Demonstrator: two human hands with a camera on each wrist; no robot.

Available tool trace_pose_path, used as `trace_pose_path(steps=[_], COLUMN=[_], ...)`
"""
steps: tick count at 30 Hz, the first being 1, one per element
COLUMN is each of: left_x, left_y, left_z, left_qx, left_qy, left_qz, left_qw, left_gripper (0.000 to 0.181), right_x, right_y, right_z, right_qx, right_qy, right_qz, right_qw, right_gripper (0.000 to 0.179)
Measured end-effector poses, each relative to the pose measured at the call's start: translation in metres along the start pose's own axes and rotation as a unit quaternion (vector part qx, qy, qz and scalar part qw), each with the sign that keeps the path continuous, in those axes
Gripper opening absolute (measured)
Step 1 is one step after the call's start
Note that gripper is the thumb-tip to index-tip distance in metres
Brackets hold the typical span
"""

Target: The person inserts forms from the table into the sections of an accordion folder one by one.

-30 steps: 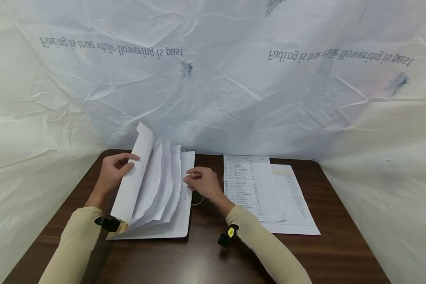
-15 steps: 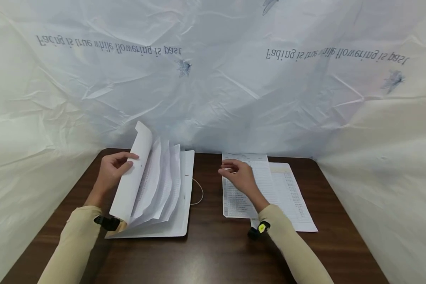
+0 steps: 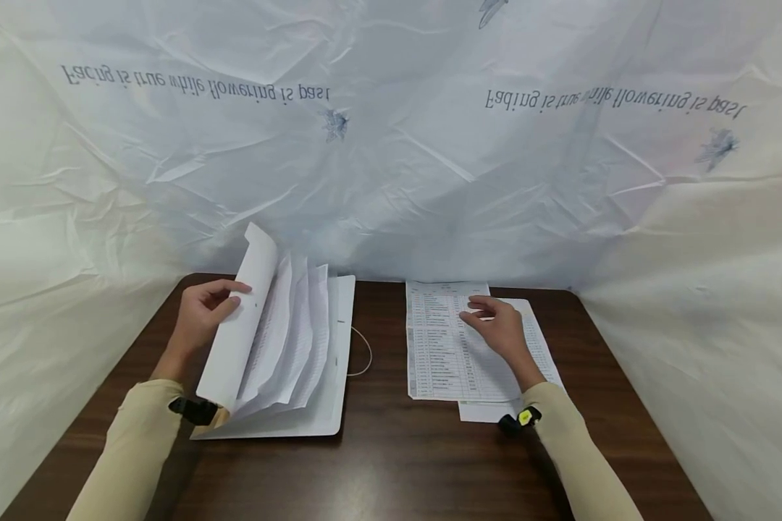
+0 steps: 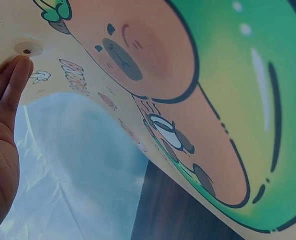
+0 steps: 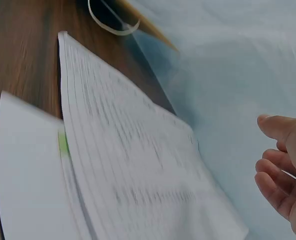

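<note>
My left hand (image 3: 202,315) grips the raised front cover (image 3: 237,347) of a white document folder (image 3: 339,362), left of centre on the table. In the left wrist view, straight fingers lie against the cover's outer side (image 4: 157,55), which carries a cartoon animal in green and brown, right by a round rivet (image 4: 28,49). Several printed pages (image 3: 300,340) fan out inside the folder. My right hand (image 3: 502,329) hovers over two overlapping printed sheets on the right, its fingers loosely bent with nothing between them. The top sheet (image 3: 433,354) covers much of the lower sheet (image 3: 478,412).
A thin elastic cord (image 3: 368,354) loops out from the folder's right edge onto the dark brown table (image 3: 391,463). Whitish printed sheeting (image 3: 391,181) hangs behind the table and along both sides.
My right hand has moved from the folder's right edge across to the sheets on the right, uncovering the elastic cord. My left hand still holds the cover up.
</note>
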State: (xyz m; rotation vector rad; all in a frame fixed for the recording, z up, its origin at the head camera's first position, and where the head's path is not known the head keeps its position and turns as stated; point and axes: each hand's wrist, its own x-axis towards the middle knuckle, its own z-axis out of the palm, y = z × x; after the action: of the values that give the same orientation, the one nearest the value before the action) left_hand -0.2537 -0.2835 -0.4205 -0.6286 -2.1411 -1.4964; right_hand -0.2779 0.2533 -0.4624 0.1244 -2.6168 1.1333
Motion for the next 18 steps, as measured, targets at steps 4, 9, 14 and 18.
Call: trace_pose_path(steps=[4, 9, 14, 18], left_x=[0.0, 0.0, 0.0, 0.0], left_y=[0.0, 0.0, -0.001, 0.0], left_z=[0.0, -0.001, -0.001, -0.001], left_qx=[0.001, 0.012, 0.015, 0.015], left_qy=[0.001, 0.0, -0.002, 0.0], left_qz=[0.0, 0.0, 0.003, 0.006], left_qw=[1.0, 0.9999, 0.9999, 0.9999], left_gripper=[0.019, 0.019, 0.018, 0.018], right_x=[0.0, -0.003, -0.006, -0.007], right_y=[0.016, 0.031, 0.045, 0.053], right_z=[-0.011, -0.02, -0.024, -0.024], right_qx=[-0.021, -0.046, -0.061, -0.065], right_qy=[0.004, 0.0, -0.006, -0.006], right_qz=[0.001, 0.023, 0.052, 0.065], right_qw=[0.9998, 0.9987, 0.9967, 0.9957], right_gripper=[0.048, 0.05, 0.053, 0.053])
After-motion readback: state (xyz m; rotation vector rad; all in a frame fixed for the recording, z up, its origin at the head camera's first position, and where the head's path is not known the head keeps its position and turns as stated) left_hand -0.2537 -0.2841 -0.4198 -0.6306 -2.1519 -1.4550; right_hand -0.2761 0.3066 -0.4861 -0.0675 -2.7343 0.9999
